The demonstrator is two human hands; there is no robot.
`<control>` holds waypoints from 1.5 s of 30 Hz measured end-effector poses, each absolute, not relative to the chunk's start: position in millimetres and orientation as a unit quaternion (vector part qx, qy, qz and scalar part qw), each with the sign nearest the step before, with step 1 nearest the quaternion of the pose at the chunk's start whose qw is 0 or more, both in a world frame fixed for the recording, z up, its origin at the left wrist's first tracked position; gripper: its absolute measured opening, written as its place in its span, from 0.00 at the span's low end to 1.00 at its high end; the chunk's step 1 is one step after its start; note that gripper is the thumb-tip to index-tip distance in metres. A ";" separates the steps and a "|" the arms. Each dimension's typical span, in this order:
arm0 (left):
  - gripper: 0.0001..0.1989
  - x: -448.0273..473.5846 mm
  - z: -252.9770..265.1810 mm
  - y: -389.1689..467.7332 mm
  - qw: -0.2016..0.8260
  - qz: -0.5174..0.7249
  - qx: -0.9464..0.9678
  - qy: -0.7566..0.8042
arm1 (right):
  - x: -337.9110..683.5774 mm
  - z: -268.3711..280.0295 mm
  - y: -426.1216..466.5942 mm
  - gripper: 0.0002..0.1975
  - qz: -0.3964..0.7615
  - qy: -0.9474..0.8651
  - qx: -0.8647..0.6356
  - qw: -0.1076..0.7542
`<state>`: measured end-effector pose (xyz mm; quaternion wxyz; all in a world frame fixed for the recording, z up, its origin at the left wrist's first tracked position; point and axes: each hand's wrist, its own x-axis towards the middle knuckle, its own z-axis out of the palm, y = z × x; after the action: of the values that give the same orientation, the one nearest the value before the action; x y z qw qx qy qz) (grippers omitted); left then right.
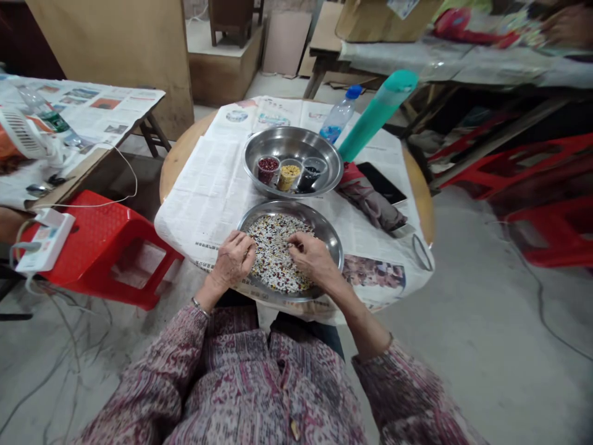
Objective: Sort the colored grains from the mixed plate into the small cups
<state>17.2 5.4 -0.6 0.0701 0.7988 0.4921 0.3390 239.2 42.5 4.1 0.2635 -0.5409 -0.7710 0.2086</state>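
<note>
A shallow steel bowl in front of me holds a spread of mixed grains, mostly white with dark red, yellow and black bits. At its left rim is my left hand, fingers curled together; anything between them is hidden. Over the right part of the grains, my right hand has thumb and fingertips pinched, and what they hold is too small to make out. Behind stands a deeper steel bowl with three clear cups: one of red beans, one of yellow kernels and one of black beans.
Newspaper covers the round table. Beyond the deeper bowl are a plastic bottle and a green cylinder. A folded umbrella and a dark flat object lie right. A red stool carrying a power strip stands left.
</note>
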 end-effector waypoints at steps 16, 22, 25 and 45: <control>0.09 18.7 -3.2 7.5 0.051 0.407 0.792 0.452 | 264.1 10.3 27.9 0.16 0.148 -0.818 -0.506 0.230; 0.09 18.8 -1.4 7.4 0.050 0.410 0.790 0.454 | 247.8 2.1 52.8 0.15 0.156 -0.819 -0.517 0.194; 0.10 18.8 -1.2 7.4 0.047 0.408 0.790 0.455 | 233.6 6.9 52.6 0.11 0.204 -0.812 -0.507 0.205; 0.09 19.6 -4.6 7.0 0.039 0.407 0.790 0.457 | 244.0 10.8 22.4 0.15 0.152 -0.851 -0.450 0.224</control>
<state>19.6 7.0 -4.6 0.0387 0.7901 0.4565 0.4071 244.0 22.4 10.8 0.2244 -0.4496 -0.8511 0.1520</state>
